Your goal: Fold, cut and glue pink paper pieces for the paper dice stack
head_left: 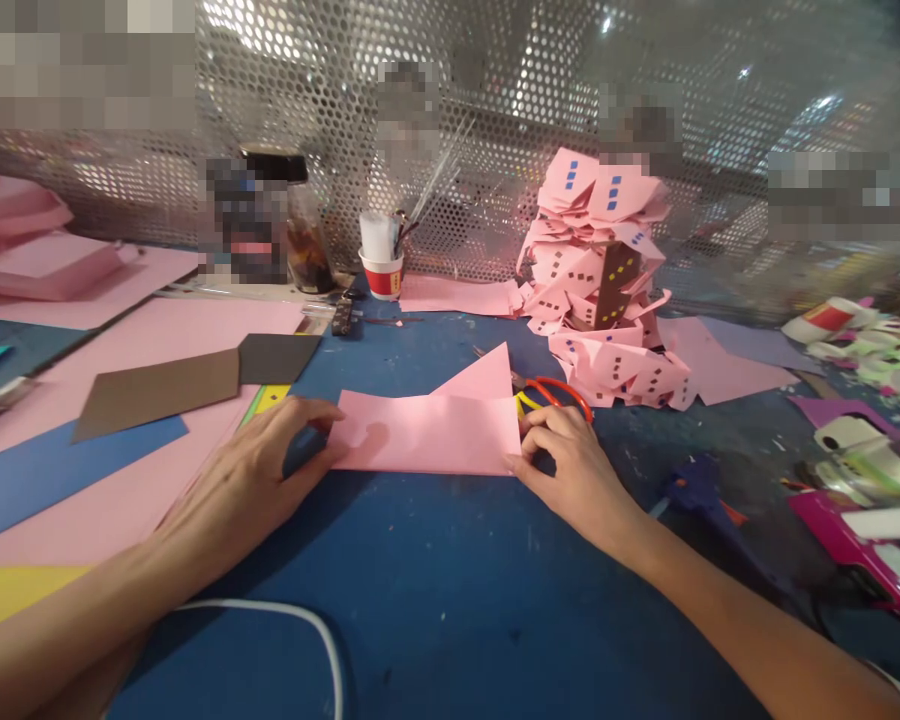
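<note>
A pink rectangular sheet [427, 432], perhaps paper or thin foam, stands tilted over the blue table between my hands. My left hand [270, 455] pinches its left end between thumb and fingers. At the right end, my right hand [566, 450] grips the sheet's edge the same way. Behind the sheet a pink triangular piece [484, 375] pokes up. Scissors with red-orange and yellow handles [562, 393] lie just beyond my right hand, partly hidden by it and the sheet.
A tall pile of pink pieces with small coloured squares [607, 280] rises behind. Pink, brown [161, 390] and blue sheets [82, 470] spread at left. A paper cup [382, 272] stands at the back. A blue glue gun [701, 490] and white cable [307, 612] lie on the table.
</note>
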Available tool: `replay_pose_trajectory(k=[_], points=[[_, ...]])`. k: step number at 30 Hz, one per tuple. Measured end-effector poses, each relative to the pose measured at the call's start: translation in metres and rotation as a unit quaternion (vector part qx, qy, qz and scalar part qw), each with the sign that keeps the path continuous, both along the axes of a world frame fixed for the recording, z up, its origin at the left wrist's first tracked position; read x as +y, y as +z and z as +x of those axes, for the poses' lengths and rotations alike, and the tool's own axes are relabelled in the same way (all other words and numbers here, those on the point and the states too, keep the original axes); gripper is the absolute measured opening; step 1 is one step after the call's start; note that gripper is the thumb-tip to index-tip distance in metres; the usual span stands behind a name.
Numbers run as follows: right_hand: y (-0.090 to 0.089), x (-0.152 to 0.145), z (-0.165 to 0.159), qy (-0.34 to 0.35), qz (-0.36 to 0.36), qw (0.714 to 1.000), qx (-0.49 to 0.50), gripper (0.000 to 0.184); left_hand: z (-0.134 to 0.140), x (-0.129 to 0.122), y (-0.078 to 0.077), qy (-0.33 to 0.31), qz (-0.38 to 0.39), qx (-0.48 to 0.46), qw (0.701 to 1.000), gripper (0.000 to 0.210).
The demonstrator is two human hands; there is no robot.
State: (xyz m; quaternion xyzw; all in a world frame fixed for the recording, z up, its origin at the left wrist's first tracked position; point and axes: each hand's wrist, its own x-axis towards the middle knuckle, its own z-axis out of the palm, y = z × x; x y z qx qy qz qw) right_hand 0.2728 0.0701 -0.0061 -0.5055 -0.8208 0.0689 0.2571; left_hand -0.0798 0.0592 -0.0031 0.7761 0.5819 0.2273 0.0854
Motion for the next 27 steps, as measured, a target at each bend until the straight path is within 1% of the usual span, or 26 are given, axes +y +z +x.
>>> replay_pose_trajectory(k=[2,5,9,12,15,17,22,27], points=[[-0.0006,0.0004,0.0002,0.002,0.002,1.000,-0.001,0.022,0.0008,0.0007,0.0003,-0.022,0.037,0.008,0.999,0.022],[-0.0013,0.0008,0.0005,0.004,0.007,1.000,0.002,0.023,0.0021,0.0012,0.0010,-0.056,0.084,0.011,0.995,0.025],[-0.0019,0.0012,0.0013,0.008,0.007,1.000,0.003,0.024,0.0032,-0.0001,0.0026,-0.083,0.112,0.029,0.990,0.026],[-0.0019,0.0011,0.0016,0.012,0.008,1.000,0.002,0.024,0.0028,-0.0013,0.0031,-0.109,0.110,0.020,0.988,0.024],[-0.0014,0.0007,0.0013,0.011,0.007,1.000,0.003,0.023,0.0012,-0.0019,0.0014,-0.150,0.102,0.008,0.983,0.027],[-0.0010,0.0004,0.0010,0.009,0.005,1.000,0.002,0.023,-0.0001,-0.0022,-0.0007,-0.169,0.115,0.006,0.979,0.029],[-0.0006,0.0004,0.0008,0.007,0.003,1.000,-0.004,0.024,-0.0011,-0.0048,-0.0026,-0.175,0.143,0.038,0.973,0.028],[0.0004,0.0001,0.0000,0.004,0.005,1.000,-0.004,0.024,-0.0007,-0.0071,0.0009,-0.197,0.123,0.077,0.970,0.034]])
